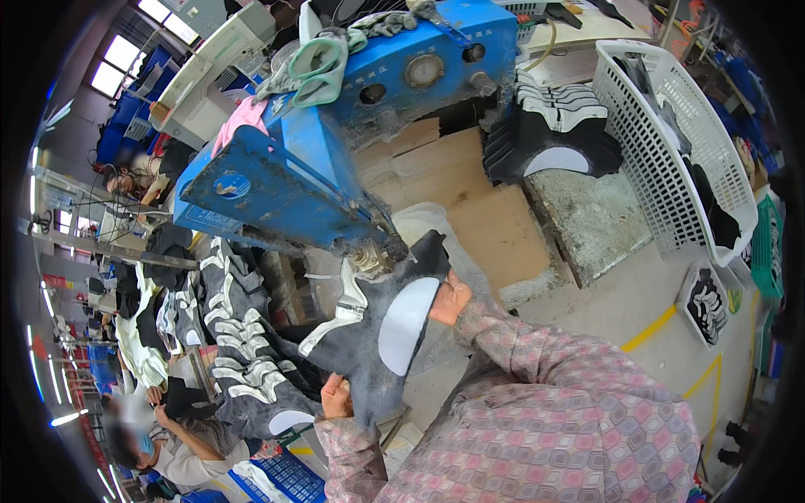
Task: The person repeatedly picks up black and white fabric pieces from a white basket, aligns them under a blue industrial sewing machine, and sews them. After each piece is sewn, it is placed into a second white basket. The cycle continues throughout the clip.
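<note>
both hands hold a dark grey shoe upper (369, 335) with white trim and a pale rounded patch up against the working head (373, 256) of a blue machine (285, 180). the right hand (450, 299) sits at the far edge of the piece, just beside the machine head, fingers closed on the fabric there; the left hand (335, 396) grips the near lower edge, fingers curled and pinched on the material, thumb on top. the piece hangs stretched between the two hands, its upper end touching or tucked under the head. the fisheye bend and the fabric hide the contact, so whether it is actually under the tool i cannot tell for sure.

to do this step well, i judge the fabric wants to stay taut and flat between the two grips, the right hand steering the seam line close to the head while keeping fingertips off to the side of it, and the left hand feeding slack evenly rather than tugging. a wrinkle near the white trim would likely pull the line off.

a stack of similar uppers (239, 335) lies to the left below the machine, more finished pieces (549, 126) sit behind on the bench, and a white plastic basket (662, 126) stands at the right.
</note>
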Demonstrator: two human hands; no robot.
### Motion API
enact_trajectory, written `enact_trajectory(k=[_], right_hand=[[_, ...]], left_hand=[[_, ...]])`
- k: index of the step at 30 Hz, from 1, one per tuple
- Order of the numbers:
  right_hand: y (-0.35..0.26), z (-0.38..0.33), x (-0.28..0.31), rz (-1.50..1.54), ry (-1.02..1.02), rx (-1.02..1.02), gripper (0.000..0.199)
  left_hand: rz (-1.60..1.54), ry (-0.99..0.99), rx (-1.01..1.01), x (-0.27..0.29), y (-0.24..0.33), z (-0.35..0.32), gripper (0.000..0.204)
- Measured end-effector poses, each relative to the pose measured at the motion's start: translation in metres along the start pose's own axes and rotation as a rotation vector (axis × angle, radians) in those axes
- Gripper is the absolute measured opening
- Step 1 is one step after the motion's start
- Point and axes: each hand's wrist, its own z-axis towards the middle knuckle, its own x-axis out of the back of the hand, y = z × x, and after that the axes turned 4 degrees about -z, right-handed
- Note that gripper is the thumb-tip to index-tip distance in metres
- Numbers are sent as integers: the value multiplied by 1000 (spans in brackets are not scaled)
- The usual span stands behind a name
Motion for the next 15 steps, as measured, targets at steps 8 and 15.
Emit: enact_trajectory(k=[8, 15], right_hand=[[47, -14, 0, 97, -24, -197, 78], [27, -19, -27, 166, -65, -174, 79]], left_hand=[[-59, 42, -94, 22, -3, -39, 43], [-124, 44, -85, 17, -6, -34, 49]])
